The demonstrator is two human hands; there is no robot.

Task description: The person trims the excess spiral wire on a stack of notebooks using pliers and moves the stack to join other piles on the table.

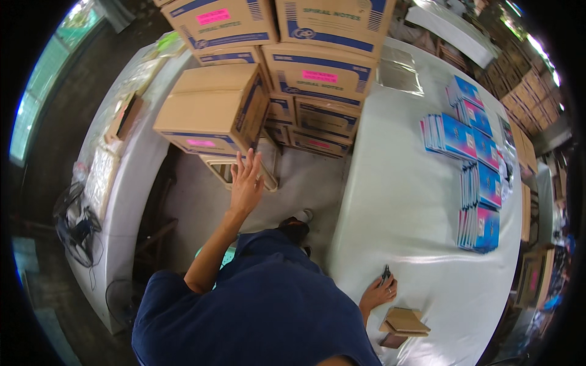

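Observation:
My left hand (245,186) reaches forward with its fingers spread. Its fingertips are at the lower front corner of a closed cardboard box (204,104); whether they touch it I cannot tell. That box rests on a beige plastic stool (268,178) and bears a pink label. Over the near part of the white-covered table (390,207), my right hand (379,294) is closed around a small dark hand tool (385,274), mostly hidden by the fingers. Right beside this hand lies a small folded piece of brown cardboard (405,319).
Stacked cartons (317,67) rise behind the stool. Several stacks of blue-and-pink notebooks (479,183) stand along the table's right side. To the left, another covered table (131,201) carries flat packs and a black fan (76,216). My foot (302,216) is on the floor between the tables.

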